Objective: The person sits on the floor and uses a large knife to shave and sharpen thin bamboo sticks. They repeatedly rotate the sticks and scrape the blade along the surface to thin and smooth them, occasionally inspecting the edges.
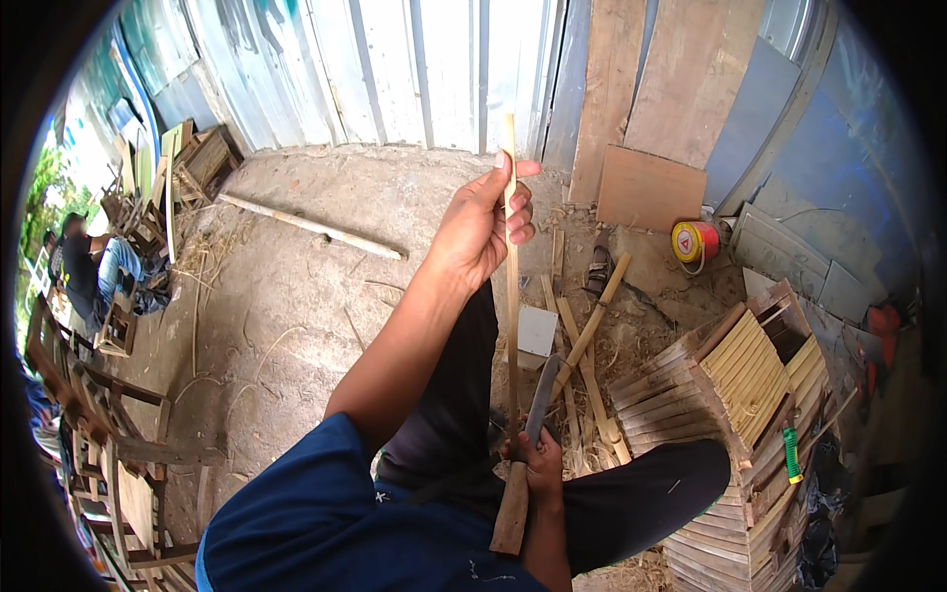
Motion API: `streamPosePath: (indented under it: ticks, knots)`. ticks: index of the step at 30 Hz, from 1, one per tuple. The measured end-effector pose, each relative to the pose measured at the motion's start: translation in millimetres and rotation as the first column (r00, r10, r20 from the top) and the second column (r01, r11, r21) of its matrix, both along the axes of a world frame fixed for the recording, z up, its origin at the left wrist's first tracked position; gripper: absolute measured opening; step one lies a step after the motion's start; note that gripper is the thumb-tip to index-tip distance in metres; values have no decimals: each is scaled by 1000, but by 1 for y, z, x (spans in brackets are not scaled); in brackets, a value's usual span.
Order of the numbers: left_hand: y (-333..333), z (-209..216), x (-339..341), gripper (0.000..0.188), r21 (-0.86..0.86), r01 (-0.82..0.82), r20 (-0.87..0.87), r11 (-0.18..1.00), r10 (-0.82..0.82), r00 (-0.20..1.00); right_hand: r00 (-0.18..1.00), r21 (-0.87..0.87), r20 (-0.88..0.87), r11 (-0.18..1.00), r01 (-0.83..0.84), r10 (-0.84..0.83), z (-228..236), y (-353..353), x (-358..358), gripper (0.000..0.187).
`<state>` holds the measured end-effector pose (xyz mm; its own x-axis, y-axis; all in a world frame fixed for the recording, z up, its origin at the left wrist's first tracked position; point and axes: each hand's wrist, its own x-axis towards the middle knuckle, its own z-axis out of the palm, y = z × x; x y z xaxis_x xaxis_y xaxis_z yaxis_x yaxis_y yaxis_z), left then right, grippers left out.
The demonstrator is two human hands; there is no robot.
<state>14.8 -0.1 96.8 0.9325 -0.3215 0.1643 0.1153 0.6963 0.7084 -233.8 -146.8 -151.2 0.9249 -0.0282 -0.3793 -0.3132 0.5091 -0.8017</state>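
My left hand [490, 219] is raised in front of me, its thumb and fingers closed round the upper part of a long, thin bamboo strip [512, 296]. The strip hangs nearly upright, and its lower end reaches down to my lap. There my right hand [542, 466] is closed on a knife with a broad grey blade [542, 397] and a thick wooden handle [510, 511]. The blade points up and away from me, beside the strip's lower part. Whether blade and strip touch I cannot tell. Part of my right hand's grip is hidden.
Bamboo lengths [590, 331] and shavings lie on the dirt floor beyond my knee. A slatted bamboo piece [681, 395] stands at the right, with a green-handled tool [792, 454] on it. A red-yellow bucket [694, 243], a pole [311, 225] and wooden frames [148, 444] lie around; a person [84, 266] sits far left.
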Motion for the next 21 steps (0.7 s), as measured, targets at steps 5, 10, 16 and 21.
streamPosePath:
  ticks: [5,10,16,21]
  knots:
    - [1,5,-9,46,89,-68,-11,994,69,998,1000,5,-6,1000,15,-15,2,1,0,56]
    - [9,2,-7,41,-11,26,-30,1000,-27,999,998,17,70,1000,10,-11,6,2,-1,63]
    - [18,-5,3,37,-285,269,-75,920,-301,951,999,-20,45,1000,-10,11,10,0,0,67]
    - [15,4,-6,44,-170,226,-7,959,-231,973,998,-44,57,999,-27,30,14,-1,-1,66]
